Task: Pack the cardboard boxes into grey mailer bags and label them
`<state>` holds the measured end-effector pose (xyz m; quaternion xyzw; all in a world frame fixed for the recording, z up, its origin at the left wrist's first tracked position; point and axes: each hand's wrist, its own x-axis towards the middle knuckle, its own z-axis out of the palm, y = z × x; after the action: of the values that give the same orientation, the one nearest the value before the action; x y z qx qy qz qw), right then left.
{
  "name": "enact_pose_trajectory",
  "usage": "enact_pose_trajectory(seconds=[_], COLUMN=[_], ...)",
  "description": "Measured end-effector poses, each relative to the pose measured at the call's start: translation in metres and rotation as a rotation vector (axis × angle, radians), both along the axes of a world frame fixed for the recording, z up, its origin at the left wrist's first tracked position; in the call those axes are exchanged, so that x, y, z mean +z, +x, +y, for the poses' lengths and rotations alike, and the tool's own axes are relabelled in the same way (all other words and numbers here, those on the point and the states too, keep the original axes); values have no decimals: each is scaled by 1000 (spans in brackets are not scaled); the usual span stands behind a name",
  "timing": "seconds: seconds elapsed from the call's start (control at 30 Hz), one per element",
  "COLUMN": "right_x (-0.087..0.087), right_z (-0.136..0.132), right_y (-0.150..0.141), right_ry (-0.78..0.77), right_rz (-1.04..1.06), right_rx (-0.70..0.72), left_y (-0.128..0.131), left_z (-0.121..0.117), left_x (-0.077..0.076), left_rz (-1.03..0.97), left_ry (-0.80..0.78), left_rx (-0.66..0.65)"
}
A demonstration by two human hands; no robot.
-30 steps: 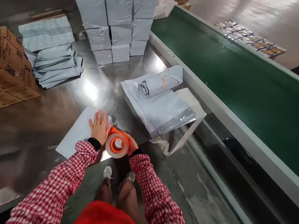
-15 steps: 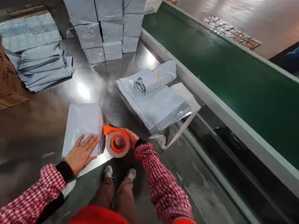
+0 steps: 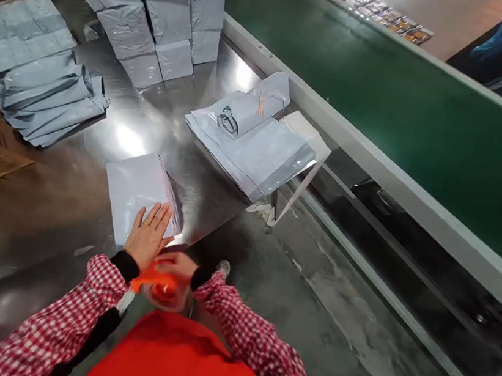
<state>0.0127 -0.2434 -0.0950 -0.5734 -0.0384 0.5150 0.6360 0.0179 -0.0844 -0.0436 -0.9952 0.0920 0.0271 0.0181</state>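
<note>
The left hand (image 3: pixel 149 237) lies flat on the pale package (image 3: pixel 132 186) on the counter (image 3: pixel 69 195); nearer, the right hand (image 3: pixel 179 266) grips the orange tape dispenser (image 3: pixel 163 289).

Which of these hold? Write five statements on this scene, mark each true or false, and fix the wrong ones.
1. The left hand lies flat on the white bundle. True.
2. The orange tape dispenser is in the left hand. False: the right hand holds it.
3. The grey roll lies on top of flat grey bags. True.
4. The conveyor belt is red. False: it is green.
5. Stacked grey parcels stand on the metal table. True.
</note>
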Motion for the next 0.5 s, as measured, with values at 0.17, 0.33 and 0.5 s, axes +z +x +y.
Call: enact_pose_trajectory(seconds=[0.17, 0.33, 0.5], right_x=[32, 76, 88], right_z=[-19, -70, -8], right_y=[2, 69, 117], right_ry=[-109, -595, -728], right_rz=[-293, -715, -1035], right_rx=[322, 197, 218], left_y=[3, -1, -2], left_z=[0, -2, -7], left_x=[-2, -3, -12], left_rz=[7, -34, -157], left_ry=[-18, -22, -60], left_rx=[-20, -7, 36])
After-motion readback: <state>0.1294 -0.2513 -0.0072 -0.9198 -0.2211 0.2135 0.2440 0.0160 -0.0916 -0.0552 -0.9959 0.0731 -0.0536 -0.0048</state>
